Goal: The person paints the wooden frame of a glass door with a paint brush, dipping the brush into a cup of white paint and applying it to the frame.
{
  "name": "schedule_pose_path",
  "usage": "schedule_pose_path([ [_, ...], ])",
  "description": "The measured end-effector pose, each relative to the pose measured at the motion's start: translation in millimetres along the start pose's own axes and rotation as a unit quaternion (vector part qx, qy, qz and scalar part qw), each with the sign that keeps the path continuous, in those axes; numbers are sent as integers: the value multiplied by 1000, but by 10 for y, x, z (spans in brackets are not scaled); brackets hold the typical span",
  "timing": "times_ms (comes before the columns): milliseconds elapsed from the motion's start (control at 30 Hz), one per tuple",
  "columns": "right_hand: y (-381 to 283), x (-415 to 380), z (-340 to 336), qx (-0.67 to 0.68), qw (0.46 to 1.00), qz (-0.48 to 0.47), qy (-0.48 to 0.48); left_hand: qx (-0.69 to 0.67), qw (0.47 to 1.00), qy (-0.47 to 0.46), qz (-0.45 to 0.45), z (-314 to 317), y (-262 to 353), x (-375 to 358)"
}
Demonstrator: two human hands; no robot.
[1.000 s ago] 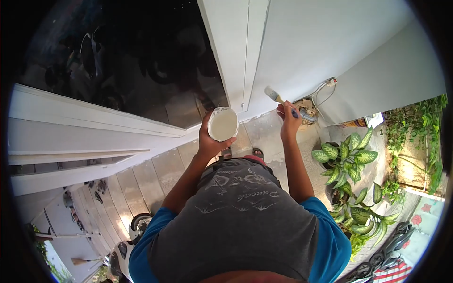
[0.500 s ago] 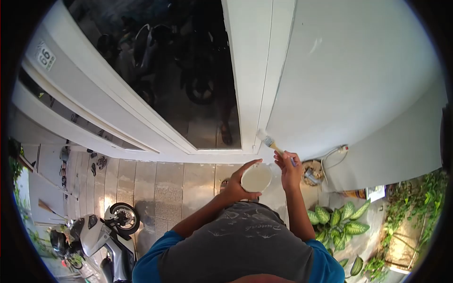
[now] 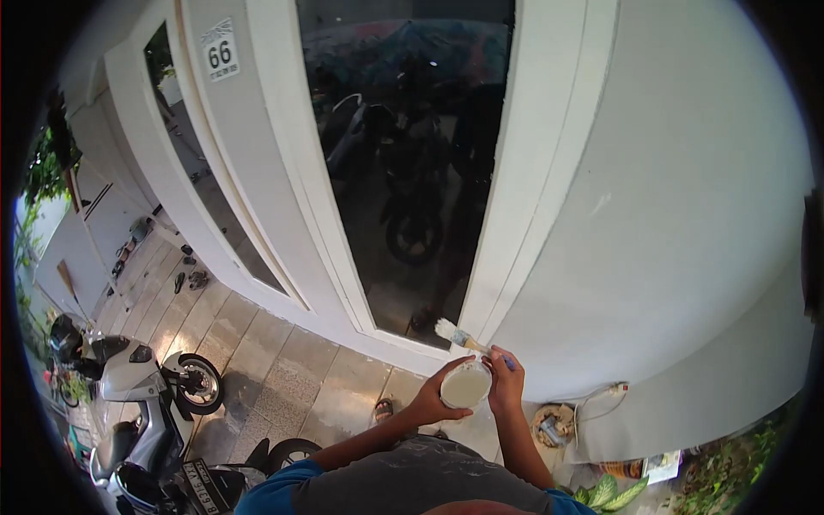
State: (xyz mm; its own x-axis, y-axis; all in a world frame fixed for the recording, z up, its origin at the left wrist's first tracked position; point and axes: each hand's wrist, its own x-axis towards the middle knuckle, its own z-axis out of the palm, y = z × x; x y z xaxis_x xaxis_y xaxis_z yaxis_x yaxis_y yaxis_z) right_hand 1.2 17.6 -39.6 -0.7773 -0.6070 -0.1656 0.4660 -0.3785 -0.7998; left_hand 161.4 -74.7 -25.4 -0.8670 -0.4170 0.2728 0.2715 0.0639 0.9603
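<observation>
A round tub of pale paint (image 3: 466, 385) is held in front of my body by my left hand (image 3: 428, 402), its fingers wrapped round the left side. My right hand (image 3: 506, 378) grips the handle of a paintbrush (image 3: 461, 336), close against the tub's right rim. The brush points up and left, its whitish bristles in front of the lower corner of the white window frame (image 3: 491, 283). Dark glass (image 3: 403, 172) fills the frame and shows reflections of motorbikes.
Right of the frame stands a pale wall (image 3: 678, 189). A parked motorbike (image 3: 137, 378) is at the left on the tiled floor (image 3: 283, 378). A cable (image 3: 601, 403) and a leafy plant (image 3: 605, 493) are at the lower right.
The view has turned toward the left. My right hand and the brush have come down close to the tub; before, they were apart from it, with the brush near the frame's bottom edge.
</observation>
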Motion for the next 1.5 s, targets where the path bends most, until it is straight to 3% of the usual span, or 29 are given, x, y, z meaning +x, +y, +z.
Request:
schedule_pose_path([
  [200,31,56,126,10,1000,-19,5,32,999,40,-16,-162,-1,-179],
  [300,-138,95,347,-76,986,-145,-18,47,997,54,-4,-309,37,-236],
  [333,-250,112,490,-78,986,-145,-25,33,997,61,-17,-360,72,-267],
  [433,-732,42,1172,-226,883,-369,-185,36,996,77,-26,-554,178,-357],
  [533,-1254,-209,2007,-281,773,-452,-344,59,994,94,-21,-786,281,-492],
  [567,-1383,-274,2308,-300,704,-512,-389,65,992,103,-15,-878,318,-526],
  [600,-1645,-544,2898,-333,568,-586,-472,68,991,117,-16,-1061,413,-626],
  [700,-1696,-1000,3572,-287,470,-673,-493,83,985,154,-3,-1383,532,-802],
  [867,-1417,-1437,4367,-184,474,-691,-514,-66,976,205,-17,-1937,373,-1038],
  [900,-1327,-1492,4494,-170,473,-689,-521,-108,967,229,-45,-2137,-29,-1114],
  [1033,-953,-1670,4992,-138,445,-696,-547,-176,936,294,-82,-2539,-30,-1429],
  [1133,-815,-1829,5405,-190,335,-718,-580,-163,928,326,-76,-2752,165,-1625],
  [1267,-546,-2201,5789,-270,121,-726,-620,-76,926,367,-49,-2913,347,-1881],
  [1367,-330,-2341,5932,-284,-7,-706,-649,-22,916,399,-37,-3068,464,-2037],
  [1433,-151,-2408,6026,-277,-63,-689,-666,1,907,420,-34,-3102,503,-2108],
  [1500,-48,-2368,6148,-276,-83,-675,-679,21,899,437,-34,-3127,520,-2132],
])
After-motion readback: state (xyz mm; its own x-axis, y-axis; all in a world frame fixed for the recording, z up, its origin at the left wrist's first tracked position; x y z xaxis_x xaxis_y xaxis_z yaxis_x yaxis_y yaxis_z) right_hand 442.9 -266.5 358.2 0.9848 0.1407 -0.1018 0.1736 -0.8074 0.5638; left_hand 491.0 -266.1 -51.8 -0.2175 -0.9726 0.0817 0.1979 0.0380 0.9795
